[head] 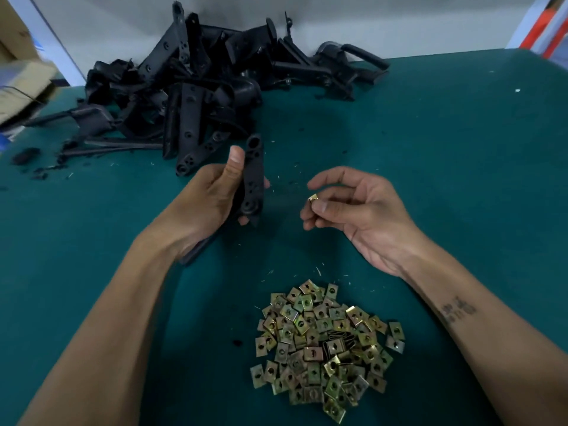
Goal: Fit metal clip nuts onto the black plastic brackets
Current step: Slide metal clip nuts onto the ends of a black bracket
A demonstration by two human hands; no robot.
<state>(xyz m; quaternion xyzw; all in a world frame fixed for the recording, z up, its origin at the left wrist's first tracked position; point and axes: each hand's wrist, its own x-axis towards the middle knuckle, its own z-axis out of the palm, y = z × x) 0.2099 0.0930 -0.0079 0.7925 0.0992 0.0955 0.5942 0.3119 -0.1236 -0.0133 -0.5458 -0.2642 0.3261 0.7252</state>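
My left hand (pixel 212 195) grips a long black plastic bracket (pixel 254 176), held nearly upright above the green table, thumb along its left edge. My right hand (pixel 353 207) pinches one brass-coloured clip nut (pixel 313 198) between thumb and fingertips, a short way to the right of the bracket and apart from it. A heap of several loose clip nuts (pixel 325 348) lies on the table in front of me, between my forearms.
A tangled pile of black plastic brackets (pixel 196 87) fills the far left and centre of the green table (pixel 445 155), up against a white wall. Cardboard boxes (pixel 21 81) stand at the far left edge. Small black and metal scraps dot the table surface.
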